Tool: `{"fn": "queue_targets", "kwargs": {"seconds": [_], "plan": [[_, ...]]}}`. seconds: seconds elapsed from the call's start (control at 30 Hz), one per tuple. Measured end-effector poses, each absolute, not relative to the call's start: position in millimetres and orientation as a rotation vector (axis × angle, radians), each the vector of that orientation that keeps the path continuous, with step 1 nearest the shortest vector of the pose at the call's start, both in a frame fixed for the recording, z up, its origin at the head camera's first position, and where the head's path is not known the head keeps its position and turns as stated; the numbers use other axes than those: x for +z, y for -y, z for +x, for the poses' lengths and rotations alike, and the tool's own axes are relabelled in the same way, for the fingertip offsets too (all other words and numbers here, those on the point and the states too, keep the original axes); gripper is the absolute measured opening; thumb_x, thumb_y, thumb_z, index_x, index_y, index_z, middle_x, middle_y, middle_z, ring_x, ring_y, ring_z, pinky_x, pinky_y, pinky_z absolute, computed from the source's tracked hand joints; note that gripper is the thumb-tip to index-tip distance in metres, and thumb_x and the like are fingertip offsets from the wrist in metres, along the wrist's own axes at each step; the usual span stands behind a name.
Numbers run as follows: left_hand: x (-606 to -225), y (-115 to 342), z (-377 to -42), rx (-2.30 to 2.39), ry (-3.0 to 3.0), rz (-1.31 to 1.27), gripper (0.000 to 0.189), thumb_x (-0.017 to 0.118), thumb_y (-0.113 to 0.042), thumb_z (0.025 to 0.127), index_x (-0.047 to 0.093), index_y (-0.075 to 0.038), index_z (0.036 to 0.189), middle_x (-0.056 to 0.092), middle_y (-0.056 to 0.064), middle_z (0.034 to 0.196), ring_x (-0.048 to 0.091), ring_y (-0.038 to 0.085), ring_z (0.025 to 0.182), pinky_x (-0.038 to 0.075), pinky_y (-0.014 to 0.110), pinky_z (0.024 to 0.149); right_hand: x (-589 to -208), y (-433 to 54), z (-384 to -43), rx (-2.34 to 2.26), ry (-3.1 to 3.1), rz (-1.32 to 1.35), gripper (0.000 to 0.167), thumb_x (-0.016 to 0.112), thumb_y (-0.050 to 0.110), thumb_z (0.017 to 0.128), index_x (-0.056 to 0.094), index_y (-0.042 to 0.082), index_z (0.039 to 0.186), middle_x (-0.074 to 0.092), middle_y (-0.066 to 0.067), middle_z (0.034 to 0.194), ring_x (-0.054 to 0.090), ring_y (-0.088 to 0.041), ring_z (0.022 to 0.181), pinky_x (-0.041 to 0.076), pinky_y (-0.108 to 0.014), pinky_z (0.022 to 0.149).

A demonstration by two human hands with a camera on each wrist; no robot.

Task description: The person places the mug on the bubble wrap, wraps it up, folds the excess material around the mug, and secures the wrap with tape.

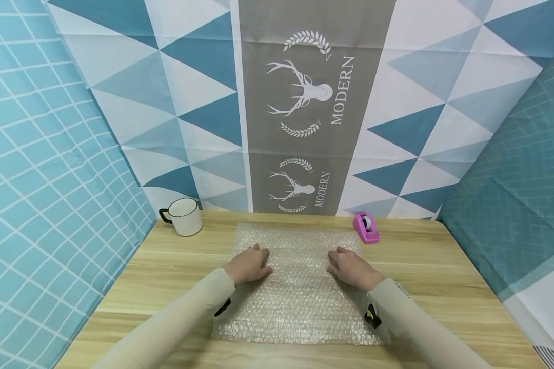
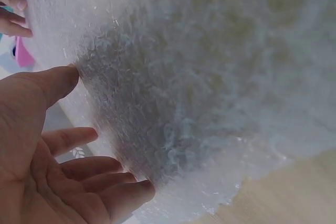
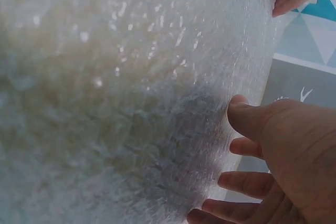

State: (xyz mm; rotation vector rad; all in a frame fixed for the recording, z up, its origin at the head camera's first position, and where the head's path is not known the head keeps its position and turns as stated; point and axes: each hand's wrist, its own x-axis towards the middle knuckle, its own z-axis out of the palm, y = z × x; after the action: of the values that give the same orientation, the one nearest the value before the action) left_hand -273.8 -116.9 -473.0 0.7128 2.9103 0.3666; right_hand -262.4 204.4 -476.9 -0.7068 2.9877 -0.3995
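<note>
A clear sheet of bubble wrap lies spread flat on the wooden table. My left hand rests on its left part, fingertips touching the bubbles and the palm raised. On the right part, my right hand touches the sheet in the same way. The left wrist view shows the left thumb and fingers apart and relaxed, with nothing between them. Likewise, the right wrist view has the right hand with spread fingers, their tips at the bubble wrap.
A white enamel mug with a black handle stands at the back left of the wooden table. At the back right sits a pink tape dispenser. Patterned cloth walls close off the back and both sides.
</note>
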Motion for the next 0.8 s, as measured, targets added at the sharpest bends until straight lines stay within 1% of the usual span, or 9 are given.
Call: {"fn": "queue_targets", "kwargs": {"seconds": [0.2,0.33,0.37,0.47,0.53,0.6,0.67,0.73,0.8], "plan": [[-471,118,-269,0.357,-2.922,0.728,0.033,0.073,-0.036,0.096,0.065,-0.006,0.106,0.069,0.027,0.11,0.065,0.05,0.115,0.058,0.056,0.091,-477,-205,-260,-0.38,-2.998,-0.721,0.041,0.067,0.024,0.1,0.063,-0.006,0.128,0.062,-0.033,0.132,0.057,-0.052,0.127,0.048,-0.06,0.108],[-469,116,-269,0.36,-2.924,0.742,0.031,0.075,-0.035,0.094,0.064,-0.007,0.1,0.069,0.017,0.095,0.069,0.04,0.1,0.059,0.052,0.082,-475,-205,-260,-0.344,-3.011,-0.735,0.036,0.069,0.025,0.098,0.067,-0.003,0.121,0.065,-0.031,0.127,0.063,-0.049,0.118,0.053,-0.06,0.102],[-468,115,-270,0.363,-2.922,0.745,0.031,0.075,-0.035,0.094,0.064,-0.007,0.099,0.068,0.014,0.09,0.069,0.037,0.095,0.059,0.05,0.079,-475,-206,-260,-0.337,-3.015,-0.735,0.033,0.07,0.025,0.098,0.068,-0.002,0.118,0.067,-0.029,0.123,0.065,-0.047,0.114,0.054,-0.059,0.101],[-469,114,-270,0.369,-2.925,0.751,0.03,0.076,-0.034,0.093,0.065,-0.006,0.099,0.063,0.008,0.083,0.066,0.03,0.085,0.057,0.047,0.074,-473,-205,-265,-0.353,-3.02,-0.766,0.019,0.073,0.02,0.095,0.069,0.002,0.099,0.071,-0.017,0.098,0.07,-0.035,0.092,0.06,-0.051,0.087],[-469,114,-269,0.365,-2.924,0.739,0.03,0.077,-0.033,0.092,0.064,-0.007,0.095,0.061,0.007,0.079,0.064,0.028,0.082,0.056,0.047,0.072,-471,-204,-269,-0.401,-3.02,-0.787,0.014,0.072,0.017,0.094,0.067,0.005,0.09,0.067,-0.009,0.084,0.066,-0.026,0.079,0.06,-0.045,0.077],[-470,114,-269,0.367,-2.924,0.725,0.03,0.077,-0.033,0.092,0.064,-0.007,0.095,0.06,0.007,0.079,0.064,0.028,0.081,0.056,0.048,0.071,-470,-204,-275,-0.444,-3.026,-0.793,0.013,0.071,0.015,0.094,0.065,0.007,0.086,0.063,-0.004,0.077,0.062,-0.021,0.073,0.059,-0.042,0.072],[-470,115,-269,0.366,-2.93,0.716,0.03,0.077,-0.033,0.092,0.064,-0.006,0.096,0.06,0.007,0.08,0.063,0.028,0.081,0.056,0.048,0.071,-469,-205,-280,-0.473,-3.05,-0.78,0.011,0.069,0.014,0.095,0.065,0.006,0.089,0.065,-0.007,0.083,0.065,-0.024,0.078,0.06,-0.044,0.076],[-470,115,-269,0.369,-2.93,0.717,0.031,0.077,-0.033,0.092,0.064,-0.005,0.099,0.06,0.008,0.081,0.062,0.027,0.08,0.056,0.048,0.071,-469,-207,-287,-0.469,-3.092,-0.771,0.012,0.068,0.014,0.096,0.066,0.003,0.092,0.071,-0.016,0.096,0.069,-0.035,0.092,0.06,-0.051,0.088],[-471,115,-270,0.359,-2.932,0.722,0.033,0.077,-0.034,0.093,0.065,-0.004,0.103,0.061,0.009,0.083,0.062,0.026,0.08,0.056,0.047,0.071,-469,-210,-292,-0.456,-3.117,-0.739,0.017,0.068,0.016,0.096,0.066,-0.001,0.099,0.07,-0.024,0.111,0.066,-0.045,0.107,0.055,-0.058,0.098]]}}
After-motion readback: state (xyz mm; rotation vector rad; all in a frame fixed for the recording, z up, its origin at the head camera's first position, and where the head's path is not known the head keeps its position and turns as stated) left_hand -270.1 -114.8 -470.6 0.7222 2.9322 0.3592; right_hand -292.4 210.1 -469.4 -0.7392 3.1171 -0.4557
